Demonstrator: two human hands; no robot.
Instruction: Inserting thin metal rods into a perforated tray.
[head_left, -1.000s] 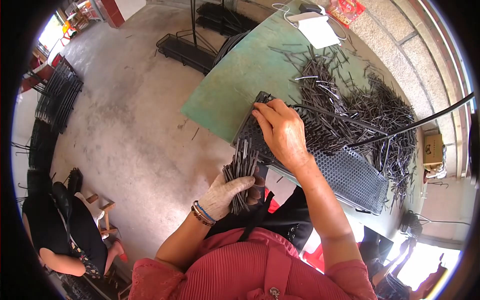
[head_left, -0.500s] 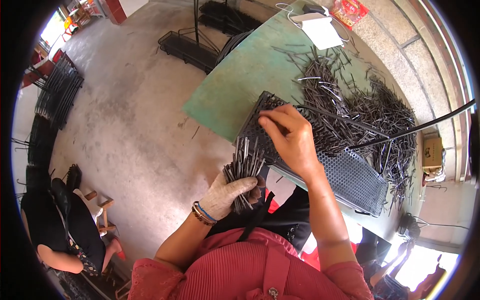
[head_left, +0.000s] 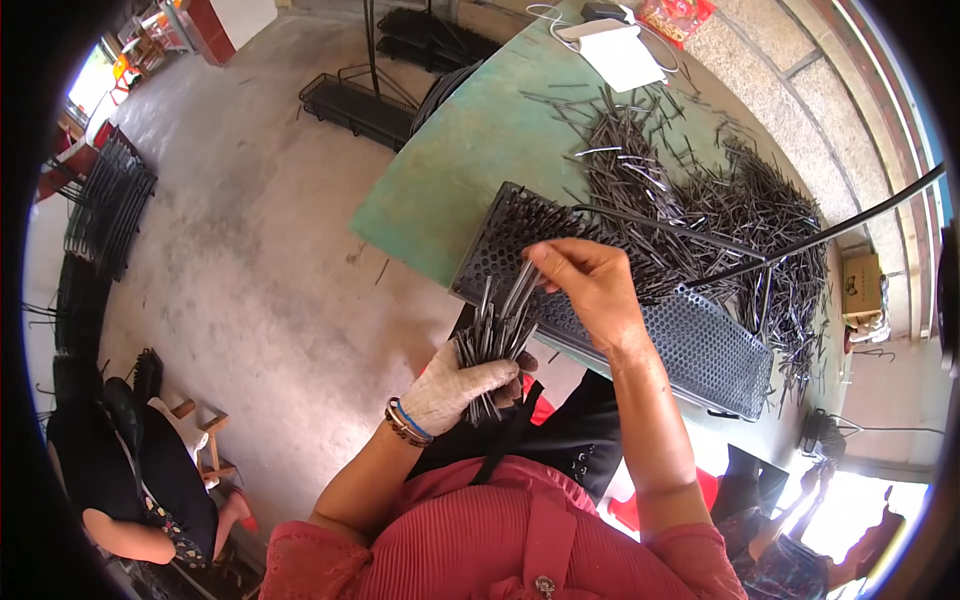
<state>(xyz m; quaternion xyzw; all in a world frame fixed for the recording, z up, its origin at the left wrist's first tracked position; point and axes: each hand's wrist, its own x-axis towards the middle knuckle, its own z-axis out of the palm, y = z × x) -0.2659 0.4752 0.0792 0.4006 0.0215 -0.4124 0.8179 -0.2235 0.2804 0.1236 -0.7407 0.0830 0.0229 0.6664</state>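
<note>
My left hand (head_left: 447, 390), in a pale work glove, is wrapped round a bundle of thin dark metal rods (head_left: 490, 338) that stick up out of the fist. My bare right hand (head_left: 597, 295) pinches the upper ends of one or a few rods (head_left: 522, 287) just above that bundle; the exact count is hard to make out. Behind both hands a black perforated metal tray (head_left: 715, 362) lies slantwise along the table edge. Many rods stand in the holes of its far left part, while the right part shows bare holes. My right hand hides some of the tray's middle.
Loose dark rods lie heaped (head_left: 770, 225) on the green table (head_left: 430, 200) beyond the tray. A black bar (head_left: 835, 232) crosses over the heap from the right. White paper (head_left: 612, 55) lies at the far edge. Wire baskets (head_left: 355, 105) stand on the floor; another person (head_left: 130, 480) sits lower left.
My right hand has come from over the tray's left part down to the bundle and now pinches rod ends there. My left hand keeps its hold. The whole view has shifted slightly.
</note>
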